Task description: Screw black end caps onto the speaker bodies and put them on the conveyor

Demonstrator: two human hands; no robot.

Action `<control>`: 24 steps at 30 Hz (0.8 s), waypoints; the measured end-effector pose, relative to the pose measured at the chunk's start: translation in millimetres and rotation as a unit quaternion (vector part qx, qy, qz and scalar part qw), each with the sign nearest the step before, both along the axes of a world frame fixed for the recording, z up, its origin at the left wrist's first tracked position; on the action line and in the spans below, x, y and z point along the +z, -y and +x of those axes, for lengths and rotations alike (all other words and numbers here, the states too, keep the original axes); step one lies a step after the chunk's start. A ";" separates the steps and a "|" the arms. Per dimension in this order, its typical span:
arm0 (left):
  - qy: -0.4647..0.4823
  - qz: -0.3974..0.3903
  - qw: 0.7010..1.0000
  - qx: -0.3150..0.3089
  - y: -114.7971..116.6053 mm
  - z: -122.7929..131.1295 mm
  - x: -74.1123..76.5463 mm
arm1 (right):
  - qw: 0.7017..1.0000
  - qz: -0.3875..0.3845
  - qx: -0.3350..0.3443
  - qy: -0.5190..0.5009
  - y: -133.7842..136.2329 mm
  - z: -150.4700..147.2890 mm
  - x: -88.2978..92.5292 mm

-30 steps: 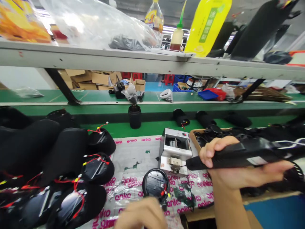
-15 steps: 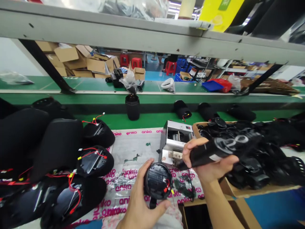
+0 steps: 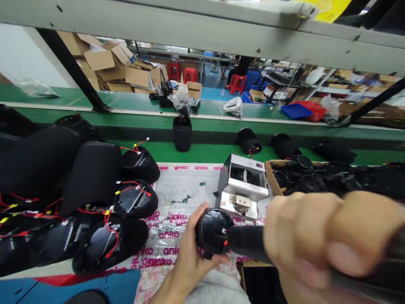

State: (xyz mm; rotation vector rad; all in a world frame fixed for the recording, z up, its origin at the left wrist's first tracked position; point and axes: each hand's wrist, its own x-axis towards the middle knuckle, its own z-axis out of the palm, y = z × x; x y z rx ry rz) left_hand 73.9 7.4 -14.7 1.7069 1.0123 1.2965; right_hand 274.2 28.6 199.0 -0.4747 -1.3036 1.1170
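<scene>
Okay, so the left hand is sitting half open in a wide C, cupping a glossy black round part, with fingers wrapping its left side and the thumb pressing along its near edge. That part's flat face is pointing up, and a little red connector and a white one are showing on it. Meanwhile the right hand is closing its fingers around a long black handheld tool, and it's looming big and blurry at the camera. The tool's narrow end is overlapping the right side of the round part; honestly can't tell whether it's actually touching. Both are hanging out at the near side of a white plastic-covered mat with pink "anko" lettering, just in front of a boxy silver metal machine. Over on the left, a bunch of black fabric-covered cylinders with red wires are piling up, and on the right an open brown cardboard box is holding a jumble of black parts.
</scene>
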 end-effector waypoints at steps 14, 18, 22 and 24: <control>0.011 0.012 1.000 0.013 2.0 8.1 2.1 | 0.997 0.015 0.071 0.011 -19.4 -32.4 -24.8; 0.020 0.006 1.000 0.000 1.7 1.2 1.7 | 0.998 0.017 0.063 0.024 -18.1 -36.1 -22.3; 0.051 0.015 0.996 -0.067 -1.1 -19.3 -0.7 | 0.998 0.008 0.064 0.026 -17.0 -36.9 -15.8; 0.056 0.021 0.994 -0.089 -3.2 -31.8 1.5 | 0.997 -0.003 0.072 0.032 -17.3 -36.5 -13.7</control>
